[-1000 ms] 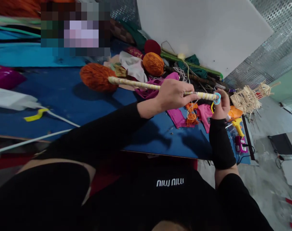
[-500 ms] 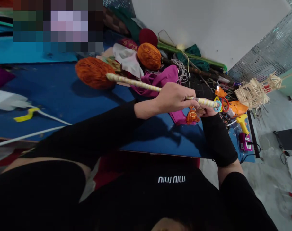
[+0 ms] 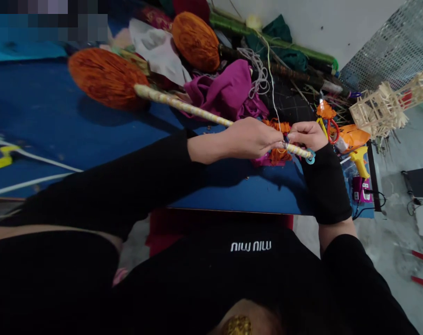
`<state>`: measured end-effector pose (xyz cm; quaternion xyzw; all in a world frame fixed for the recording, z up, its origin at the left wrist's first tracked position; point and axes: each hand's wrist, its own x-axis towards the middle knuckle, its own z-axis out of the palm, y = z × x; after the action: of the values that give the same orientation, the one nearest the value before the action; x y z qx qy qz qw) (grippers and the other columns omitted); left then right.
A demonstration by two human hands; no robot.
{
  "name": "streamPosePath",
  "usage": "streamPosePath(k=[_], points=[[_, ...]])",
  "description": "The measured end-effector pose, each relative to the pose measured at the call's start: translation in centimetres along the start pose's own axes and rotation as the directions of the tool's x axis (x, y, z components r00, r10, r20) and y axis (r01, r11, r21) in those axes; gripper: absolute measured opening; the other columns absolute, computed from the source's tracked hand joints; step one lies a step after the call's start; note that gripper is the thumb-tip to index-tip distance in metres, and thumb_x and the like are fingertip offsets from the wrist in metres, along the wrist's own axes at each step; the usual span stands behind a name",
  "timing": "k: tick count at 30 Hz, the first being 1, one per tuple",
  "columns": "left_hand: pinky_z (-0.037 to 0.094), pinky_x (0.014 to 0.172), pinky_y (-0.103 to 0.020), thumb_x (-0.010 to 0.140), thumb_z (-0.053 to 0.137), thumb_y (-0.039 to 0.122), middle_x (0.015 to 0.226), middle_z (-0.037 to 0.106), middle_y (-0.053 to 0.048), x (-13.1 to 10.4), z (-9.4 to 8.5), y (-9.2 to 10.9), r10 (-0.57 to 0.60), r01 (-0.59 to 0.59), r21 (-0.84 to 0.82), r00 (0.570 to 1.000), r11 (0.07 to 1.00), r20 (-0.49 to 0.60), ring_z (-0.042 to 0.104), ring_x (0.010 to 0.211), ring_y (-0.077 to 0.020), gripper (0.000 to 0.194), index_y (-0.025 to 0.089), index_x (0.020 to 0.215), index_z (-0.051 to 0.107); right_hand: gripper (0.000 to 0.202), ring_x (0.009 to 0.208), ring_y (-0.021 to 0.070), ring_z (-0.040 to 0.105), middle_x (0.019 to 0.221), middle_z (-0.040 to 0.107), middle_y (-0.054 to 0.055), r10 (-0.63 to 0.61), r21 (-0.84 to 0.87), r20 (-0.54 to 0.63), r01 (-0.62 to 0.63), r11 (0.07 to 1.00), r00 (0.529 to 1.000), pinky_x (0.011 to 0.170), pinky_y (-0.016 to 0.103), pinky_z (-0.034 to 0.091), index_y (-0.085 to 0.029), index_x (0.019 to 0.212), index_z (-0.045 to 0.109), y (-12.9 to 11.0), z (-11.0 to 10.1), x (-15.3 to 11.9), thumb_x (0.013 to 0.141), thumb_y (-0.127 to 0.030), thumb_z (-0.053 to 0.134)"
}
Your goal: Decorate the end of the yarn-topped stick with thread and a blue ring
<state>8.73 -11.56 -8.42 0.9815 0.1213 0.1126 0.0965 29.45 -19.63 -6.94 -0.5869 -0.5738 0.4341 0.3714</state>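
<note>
My left hand (image 3: 249,137) is closed around a stick (image 3: 186,108) wrapped in a pale yellow and white spiral. At the stick's left end is an orange fabric-covered bulb (image 3: 104,78); its right end carries a light blue ring (image 3: 310,157). My right hand (image 3: 309,135) pinches just above the stick, close to my left fingertips; what lies between its fingers is too small to make out. A thin white cord (image 3: 272,79) runs down to the gap between both hands. Crumpled orange material (image 3: 277,158) lies behind and below my left fingers.
A blue table (image 3: 211,195) bears magenta cloth (image 3: 228,90), white cloth (image 3: 158,49) and a second orange bulb (image 3: 196,41). To the right are scissors (image 3: 333,130), a yellow glue gun (image 3: 360,160), a purple power strip (image 3: 361,188) and a wooden-stick model (image 3: 379,111). White cables (image 3: 33,184) lie left.
My right hand has come up from beneath the stick to above it, now pinching beside my left fingers. The camera view has shifted, and the orange bulb appears farther up and left.
</note>
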Motion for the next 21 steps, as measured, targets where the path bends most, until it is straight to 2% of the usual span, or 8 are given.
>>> streamPosePath(k=[2, 5, 8, 12, 14, 16, 19, 21], points=[[0.025, 0.056, -0.030, 0.104, 0.040, 0.038, 0.078, 0.071, -0.003, 0.0, 0.3, 0.0, -0.006, 0.006, -0.015, 1.000, 1.000, 0.023, 0.057, 0.063, -0.0154, 0.038, 0.020, 0.087, 0.069, 0.039, 0.049, 0.0069, 0.038, 0.050, 0.047, -0.006, -0.061, -0.058, 0.037, 0.063, 0.996, 0.997, 0.049, 0.023, 0.030, -0.020, 0.060, 0.060, -0.2, 0.1, -0.1, 0.076, -0.052, 0.076], [0.028, 0.059, -0.029, 0.102, 0.044, 0.035, 0.080, 0.072, -0.001, 0.0, 0.8, -0.3, 0.005, -0.004, -0.027, 0.999, 1.000, 0.043, 0.061, 0.068, -0.0148, 0.032, 0.023, 0.097, 0.073, 0.033, 0.057, 0.0095, 0.042, 0.057, 0.047, -0.005, -0.198, -0.325, 0.001, 0.188, 0.927, 0.980, 0.058, 0.026, 0.035, -0.021, 0.060, 0.058, -0.3, 0.6, -0.2, 0.083, -0.041, 0.071], [0.029, 0.059, -0.029, 0.101, 0.045, 0.036, 0.083, 0.074, -0.001, 0.1, 1.5, -0.8, 0.005, -0.006, 0.006, 0.999, 1.000, 0.043, 0.063, 0.072, -0.0165, 0.031, 0.025, 0.107, 0.074, 0.031, 0.065, 0.0120, 0.048, 0.064, 0.052, -0.002, -0.217, -0.622, -0.024, 0.156, 0.767, 0.976, 0.066, 0.029, 0.038, -0.020, 0.060, 0.057, -0.6, 1.2, -0.3, 0.088, -0.029, 0.066], [0.028, 0.058, -0.033, 0.101, 0.045, 0.038, 0.088, 0.077, -0.007, 0.6, 2.6, -1.3, -0.017, 0.017, -0.004, 0.999, 1.000, -0.027, 0.064, 0.071, -0.0200, 0.034, 0.021, 0.101, 0.074, 0.027, 0.077, 0.0166, 0.058, 0.084, 0.069, 0.006, -0.152, -0.887, -0.041, 0.034, 0.461, 0.988, 0.066, 0.030, 0.033, -0.018, 0.080, 0.070, -1.5, 2.1, -1.1, 0.098, -0.031, 0.056], [0.025, 0.057, -0.034, 0.103, 0.043, 0.037, 0.090, 0.078, -0.009, 1.0, 3.0, -1.3, -0.033, 0.033, 0.006, 0.999, 0.999, -0.010, 0.064, 0.070, -0.0197, 0.036, 0.019, 0.097, 0.074, 0.031, 0.078, 0.0184, 0.061, 0.095, 0.073, 0.010, -0.095, -0.957, -0.039, -0.010, 0.290, 0.995, 0.062, 0.033, 0.027, -0.017, 0.092, 0.074, -1.9, 2.6, -1.9, 0.101, -0.037, 0.052], [0.025, 0.056, -0.033, 0.101, 0.046, 0.036, 0.087, 0.079, -0.007, 1.4, 3.2, -1.2, -0.040, 0.040, 0.025, 0.999, 0.999, -0.025, 0.064, 0.067, -0.0182, 0.034, 0.020, 0.092, 0.074, 0.034, 0.076, 0.0189, 0.061, 0.102, 0.075, 0.012, -0.064, -0.985, -0.048, -0.036, 0.170, 0.997, 0.061, 0.035, 0.024, -0.017, 0.100, 0.075, -1.9, 3.2, -2.7, 0.102, -0.038, 0.048], [0.031, 0.058, -0.030, 0.102, 0.047, 0.036, 0.092, 0.080, -0.007, 2.0, 3.6, -1.2, 0.009, -0.006, 0.036, 0.997, 0.999, -0.073, 0.068, 0.071, -0.0176, 0.034, 0.019, 0.095, 0.075, 0.031, 0.073, 0.0182, 0.061, 0.103, 0.075, 0.012, -0.133, -0.995, -0.088, -0.081, 0.059, 0.987, 0.060, 0.034, 0.023, -0.017, 0.104, 0.074, -1.0, 4.0, -3.7, 0.101, -0.032, 0.048], [0.036, 0.060, -0.031, 0.102, 0.047, 0.035, 0.094, 0.081, -0.008, 2.4, 3.7, -1.3, 0.008, -0.005, 0.040, 0.998, 0.999, -0.062, 0.071, 0.077, -0.0192, 0.033, 0.018, 0.096, 0.075, 0.031, 0.067, 0.0173, 0.058, 0.097, 0.075, 0.013, -0.217, -0.994, -0.111, -0.112, 0.005, 0.970, 0.059, 0.034, 0.023, -0.015, 0.100, 0.074, 0.0, 4.5, -3.8, 0.102, -0.027, 0.045]])
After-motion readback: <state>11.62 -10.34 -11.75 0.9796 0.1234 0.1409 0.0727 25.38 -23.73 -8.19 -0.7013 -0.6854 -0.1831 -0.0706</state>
